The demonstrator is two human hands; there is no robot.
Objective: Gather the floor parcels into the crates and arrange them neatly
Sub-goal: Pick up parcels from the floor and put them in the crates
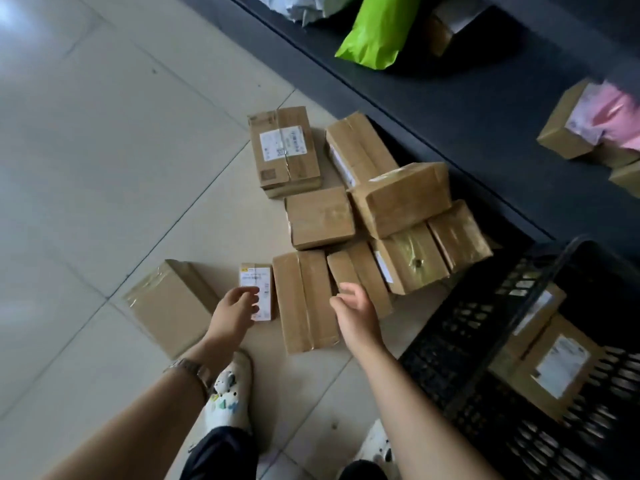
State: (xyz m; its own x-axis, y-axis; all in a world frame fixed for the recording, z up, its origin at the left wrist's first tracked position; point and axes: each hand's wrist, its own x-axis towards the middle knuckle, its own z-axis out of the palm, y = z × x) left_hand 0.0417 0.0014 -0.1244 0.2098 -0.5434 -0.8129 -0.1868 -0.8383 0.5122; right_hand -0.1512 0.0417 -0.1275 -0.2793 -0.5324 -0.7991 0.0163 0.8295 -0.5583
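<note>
Several brown cardboard parcels lie in a loose heap on the tiled floor. My left hand [239,308] reaches down onto a small parcel with a white label [257,278], fingers spread over its near end, not closed around it. My right hand [355,306] hovers open just above a long taped parcel [304,299] and a narrower one [367,271]. A black plastic crate [460,344] stands at the lower right with labelled parcels [557,365] inside it.
A dark shelf unit [433,98] runs along the right, holding a green bag [377,32], a pink bag and boxes [568,129]. One parcel [169,306] lies apart at the left. My white shoes [228,393] stand below the heap. Bare tiles stretch to the left.
</note>
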